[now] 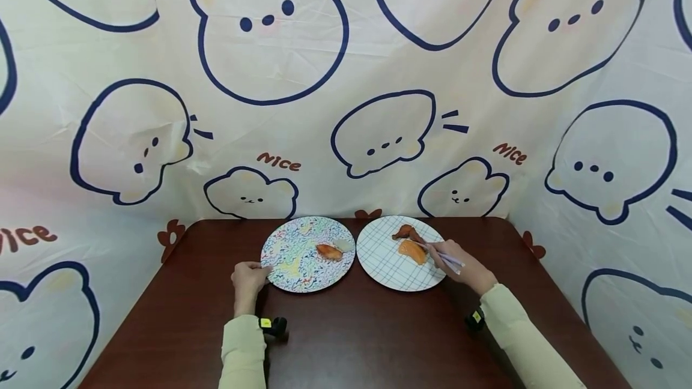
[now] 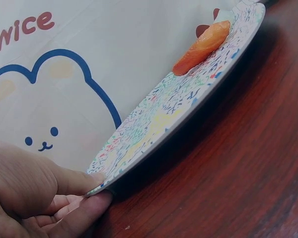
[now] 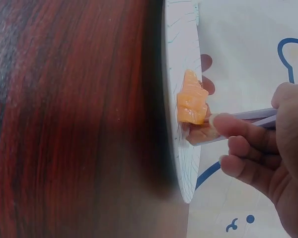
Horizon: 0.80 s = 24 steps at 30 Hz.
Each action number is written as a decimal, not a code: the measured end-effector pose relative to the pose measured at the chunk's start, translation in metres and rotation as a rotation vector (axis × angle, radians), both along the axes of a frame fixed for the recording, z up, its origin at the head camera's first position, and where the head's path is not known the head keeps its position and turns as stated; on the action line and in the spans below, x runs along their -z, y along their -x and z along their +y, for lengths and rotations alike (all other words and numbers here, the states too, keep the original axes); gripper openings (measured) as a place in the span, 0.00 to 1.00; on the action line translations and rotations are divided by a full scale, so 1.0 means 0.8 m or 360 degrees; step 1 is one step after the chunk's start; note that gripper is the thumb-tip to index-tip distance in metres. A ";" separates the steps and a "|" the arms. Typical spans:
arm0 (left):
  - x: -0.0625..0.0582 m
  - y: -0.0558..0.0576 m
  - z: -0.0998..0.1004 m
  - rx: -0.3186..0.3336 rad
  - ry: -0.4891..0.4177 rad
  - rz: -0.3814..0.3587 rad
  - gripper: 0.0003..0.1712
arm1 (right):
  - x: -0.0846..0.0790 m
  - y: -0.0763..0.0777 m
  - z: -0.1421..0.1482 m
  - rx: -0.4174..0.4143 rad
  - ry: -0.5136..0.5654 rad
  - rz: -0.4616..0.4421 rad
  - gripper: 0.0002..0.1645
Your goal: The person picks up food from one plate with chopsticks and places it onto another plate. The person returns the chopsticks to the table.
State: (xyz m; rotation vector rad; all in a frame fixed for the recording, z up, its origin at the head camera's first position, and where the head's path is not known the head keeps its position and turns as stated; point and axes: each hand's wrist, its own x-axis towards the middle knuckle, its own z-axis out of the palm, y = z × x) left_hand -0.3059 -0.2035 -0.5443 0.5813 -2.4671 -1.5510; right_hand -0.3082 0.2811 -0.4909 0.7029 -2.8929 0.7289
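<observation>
My left hand point(image 1: 249, 281) pinches the left rim of a speckled, multicoloured plate point(image 1: 292, 257), thumb on top and fingers under the edge. On that plate lie a glossy orange-brown food piece point(image 2: 202, 48) and a pale, whitish piece point(image 1: 343, 245) beside it. My right hand point(image 1: 466, 264) holds light purple chopsticks point(image 3: 256, 114) over a white plate with a grid pattern point(image 1: 378, 260). The chopstick tips are right at a brown drumstick-shaped piece point(image 1: 405, 232). Just in front of it lies an orange, wedge-like food piece point(image 3: 192, 105) on the grid plate.
Both plates sit side by side near the back edge of a dark brown table point(image 1: 357, 341). A cloth point(image 1: 308, 137) printed with bear outlines hangs behind and at the sides. Each wrist wears a small black camera, one of them near the left sleeve point(image 1: 243, 347).
</observation>
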 end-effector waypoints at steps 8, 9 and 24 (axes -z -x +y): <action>-0.001 -0.001 0.001 0.0013 -0.0006 0.0005 0.18 | 0.005 -0.005 -0.002 -0.0053 -0.0087 0.0165 0.22; -0.001 -0.001 0.001 0.0013 -0.0004 0.0010 0.18 | 0.006 -0.004 -0.002 -0.0051 -0.0095 0.0172 0.22; -0.002 -0.002 -0.001 0.0029 -0.0024 0.0028 0.19 | 0.014 0.003 -0.001 -0.0092 -0.0330 0.0447 0.14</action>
